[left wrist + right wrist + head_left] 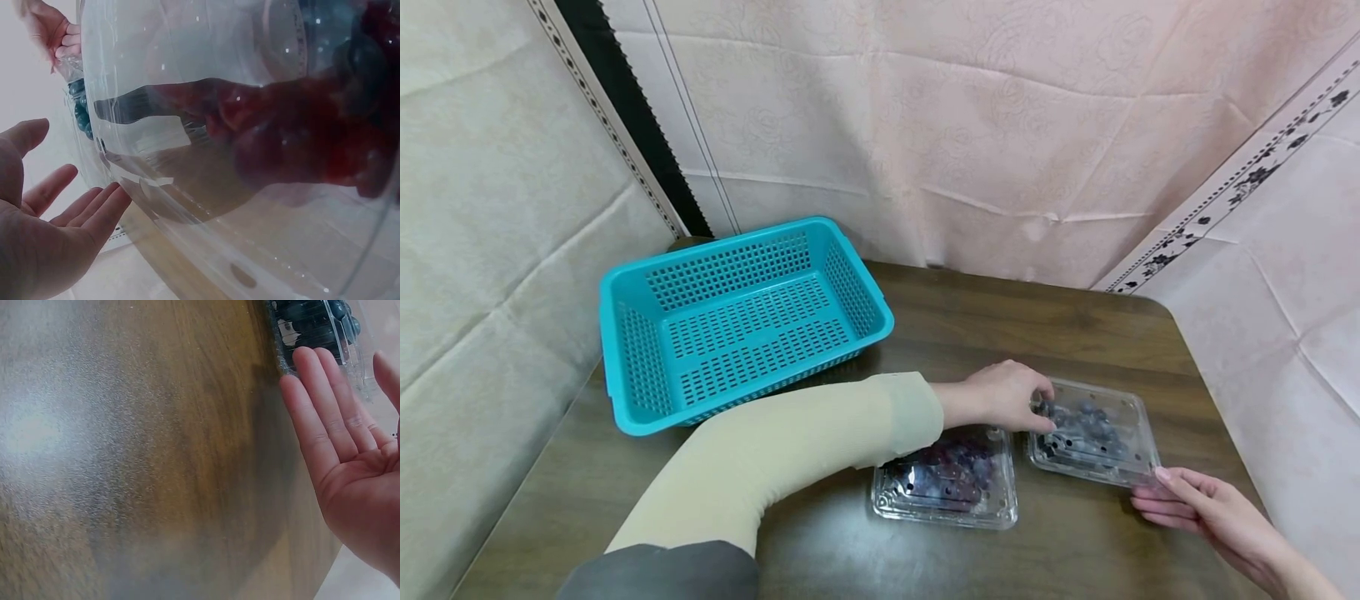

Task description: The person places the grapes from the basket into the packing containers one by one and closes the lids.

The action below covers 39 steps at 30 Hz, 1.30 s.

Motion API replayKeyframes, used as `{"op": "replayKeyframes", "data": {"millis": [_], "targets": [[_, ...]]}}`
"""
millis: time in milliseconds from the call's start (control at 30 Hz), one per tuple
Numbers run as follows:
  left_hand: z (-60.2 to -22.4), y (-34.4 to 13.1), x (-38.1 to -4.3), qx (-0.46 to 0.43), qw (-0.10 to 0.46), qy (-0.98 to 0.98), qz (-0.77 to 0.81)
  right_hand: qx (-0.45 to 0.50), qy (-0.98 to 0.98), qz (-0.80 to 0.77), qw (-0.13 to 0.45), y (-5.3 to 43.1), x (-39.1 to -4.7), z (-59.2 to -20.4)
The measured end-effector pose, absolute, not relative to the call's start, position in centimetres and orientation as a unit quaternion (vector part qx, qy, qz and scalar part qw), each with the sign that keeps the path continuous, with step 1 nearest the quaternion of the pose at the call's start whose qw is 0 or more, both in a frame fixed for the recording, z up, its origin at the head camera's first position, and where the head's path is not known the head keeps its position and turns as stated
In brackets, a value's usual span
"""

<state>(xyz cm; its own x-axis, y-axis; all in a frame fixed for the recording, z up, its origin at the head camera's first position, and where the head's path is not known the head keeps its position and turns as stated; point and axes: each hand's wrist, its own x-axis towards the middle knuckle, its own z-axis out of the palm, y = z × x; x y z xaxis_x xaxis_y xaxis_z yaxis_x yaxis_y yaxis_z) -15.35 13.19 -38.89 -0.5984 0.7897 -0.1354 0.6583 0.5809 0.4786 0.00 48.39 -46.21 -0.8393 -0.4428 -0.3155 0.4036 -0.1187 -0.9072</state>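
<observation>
A clear plastic box of blueberries (1093,429) lies on the right part of the table. My right hand (1217,512) pinches its near right corner, thumb on top and fingers extended under the edge. Reaching across, my left hand (1003,396) is at the box's left end; in the left wrist view its fingers are spread and relaxed. Whether they touch the box I cannot tell. Below my left forearm sits a second clear box (943,508), holding dark red, grape-like fruit (294,137); the sleeve hides part of it.
A turquoise perforated basket (745,333) stands at the back left of the brown wooden table (820,542), with nothing inside. Pale patterned cloth (925,125) hangs behind and on both sides. My left sleeve (805,442) crosses the middle of the table.
</observation>
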Motion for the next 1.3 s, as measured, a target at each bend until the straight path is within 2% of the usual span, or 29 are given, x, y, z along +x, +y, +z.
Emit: {"op": "replayKeyframes", "data": {"millis": [333, 733, 867, 1100, 1300], "targets": [[-39.3, 13.2, -15.4, 0.415, 0.188, 0.870, 0.190, -0.047, 0.548, -0.787, 0.281, 48.4, 0.2, -47.1], [-39.1, 13.3, -15.4, 0.415, 0.180, 0.868, 0.204, -0.054, 0.524, -0.802, 0.280, 48.3, 0.3, -47.4], [-38.8, 13.4, -15.2, 0.384, 0.182, 0.879, 0.217, -0.054, 0.530, -0.801, 0.272, 48.4, 0.3, -47.5], [-38.1, 13.9, -14.3, 0.292, 0.217, 0.904, 0.224, -0.050, 0.552, -0.792, 0.258, 48.5, 0.5, -47.5], [-38.0, 14.4, -13.9, 0.266, 0.229, 0.903, 0.248, -0.048, 0.557, -0.790, 0.252, 48.6, 0.8, -47.7]]}}
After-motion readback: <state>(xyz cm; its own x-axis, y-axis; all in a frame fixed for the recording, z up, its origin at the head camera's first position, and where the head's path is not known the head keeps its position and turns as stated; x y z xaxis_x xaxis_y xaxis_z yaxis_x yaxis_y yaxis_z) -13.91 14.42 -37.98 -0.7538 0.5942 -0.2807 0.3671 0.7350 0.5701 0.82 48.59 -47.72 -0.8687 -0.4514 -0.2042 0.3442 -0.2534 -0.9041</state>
